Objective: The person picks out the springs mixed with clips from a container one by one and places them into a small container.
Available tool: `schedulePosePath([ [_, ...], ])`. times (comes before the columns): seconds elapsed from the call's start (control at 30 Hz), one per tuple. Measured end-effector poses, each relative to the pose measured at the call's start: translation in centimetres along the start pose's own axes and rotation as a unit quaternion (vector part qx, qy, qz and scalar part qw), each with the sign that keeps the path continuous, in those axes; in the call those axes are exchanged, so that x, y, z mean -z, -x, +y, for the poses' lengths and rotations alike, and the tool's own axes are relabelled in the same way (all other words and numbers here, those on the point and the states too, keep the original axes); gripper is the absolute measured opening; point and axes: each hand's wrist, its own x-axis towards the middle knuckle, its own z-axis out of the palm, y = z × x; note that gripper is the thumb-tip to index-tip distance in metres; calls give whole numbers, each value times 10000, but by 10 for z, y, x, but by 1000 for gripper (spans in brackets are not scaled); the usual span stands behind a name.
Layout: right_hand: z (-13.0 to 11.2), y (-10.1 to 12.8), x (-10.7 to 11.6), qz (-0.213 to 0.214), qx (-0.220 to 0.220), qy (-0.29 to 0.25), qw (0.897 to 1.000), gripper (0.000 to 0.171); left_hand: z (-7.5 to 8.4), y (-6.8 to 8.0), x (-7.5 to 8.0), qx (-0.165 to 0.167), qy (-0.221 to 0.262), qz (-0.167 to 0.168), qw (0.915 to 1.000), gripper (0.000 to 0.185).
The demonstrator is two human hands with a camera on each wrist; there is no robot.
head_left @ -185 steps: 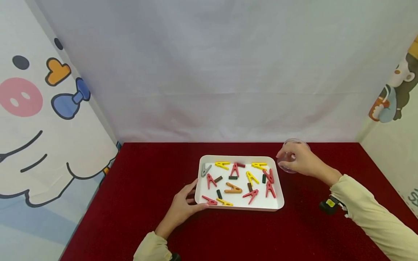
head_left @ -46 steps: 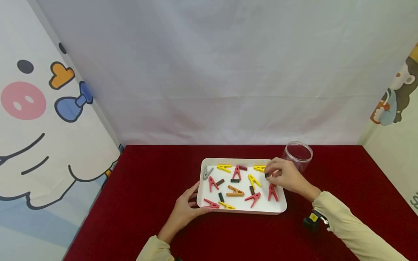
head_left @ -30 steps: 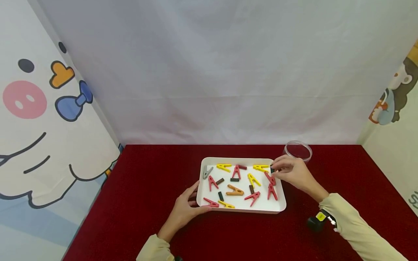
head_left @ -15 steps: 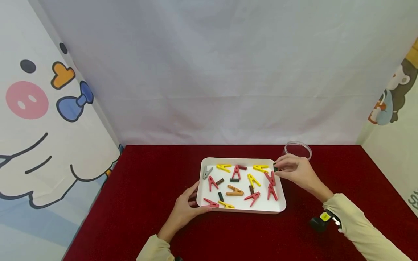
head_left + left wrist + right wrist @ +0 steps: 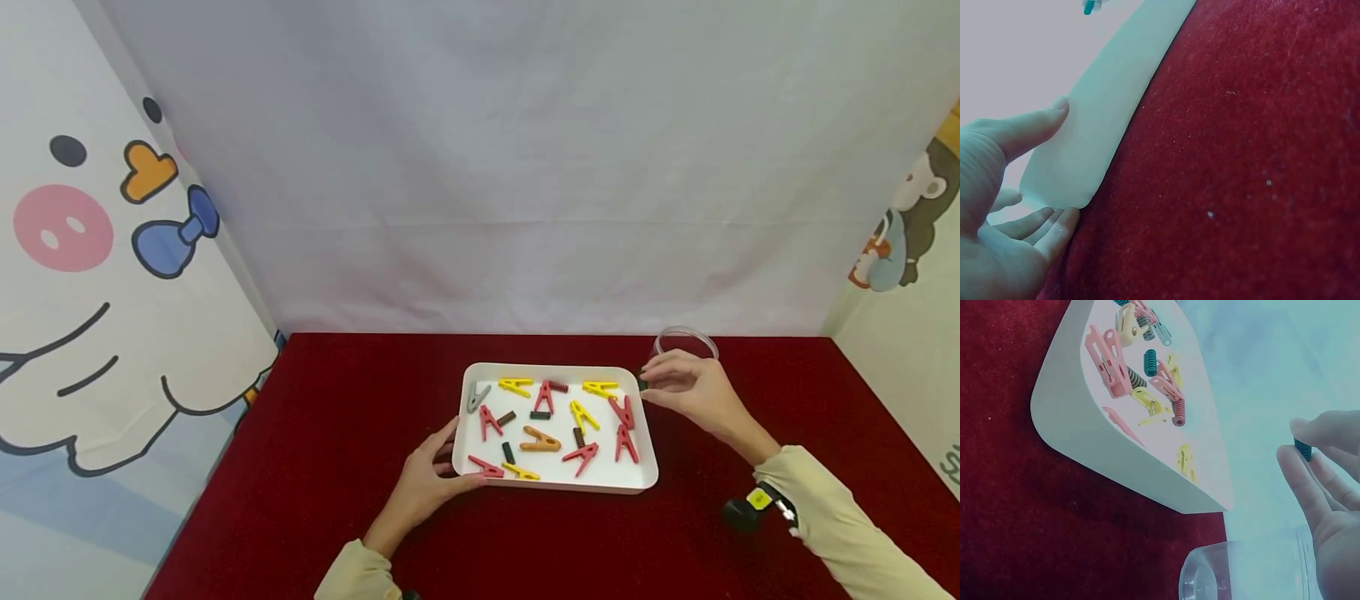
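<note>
A white tray (image 5: 626,477) holds plastic clips in red, yellow, orange and grey, with several small coil springs among them. My left hand (image 5: 422,482) grips its near left corner; in the left wrist view the thumb lies along the tray wall (image 5: 1100,100) and the fingers are at the corner. Between thumb and fingertips, my right hand (image 5: 697,398) pinches a dark green spring (image 5: 1303,449), held just off the tray's right edge. Behind that hand stands a clear plastic jar (image 5: 1254,569) with an uncovered mouth, its body mostly hidden in the head view.
A dark red cloth (image 5: 360,417) covers the table. A pale curtain (image 5: 525,208) hangs along the back edge, with cartoon-printed panels at left and right. An orange clip (image 5: 540,439) and a grey clip (image 5: 477,397) lie inside the tray.
My right hand was at the jar, then reached into the tray's right side and picked up the dark green spring. It has since moved right, past the tray edge. The left hand stays put.
</note>
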Motion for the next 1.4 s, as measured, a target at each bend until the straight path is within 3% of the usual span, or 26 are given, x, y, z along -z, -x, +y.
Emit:
schedulePosePath([
  [0.23, 23, -1, 9, 58, -158, -176, 9997, 21, -1, -1, 0, -1, 48, -21, 10000, 87],
  [0.4, 27, -1, 14, 92, -248, -328, 9991, 24, 0, 0, 0, -54, -96, 22, 9999, 87],
  [0.8, 23, -4, 24, 437, -189, 129, 9988, 21, 0, 1, -2, -51, -153, 80, 9998, 86],
  [0.9, 24, -4, 26, 530, -127, 86, 9985, 23, -5, -1, -2, -106, -69, 96, 9999, 88],
  [1.13, 29, -6, 31, 702, 37, 139, 9974, 24, -40, -11, -6, -93, -120, 194, 9997, 91],
  [1.4, 38, -8, 37, 927, 32, 168, 9955, 22, -44, -13, -5, -46, -205, 142, 9997, 94],
])
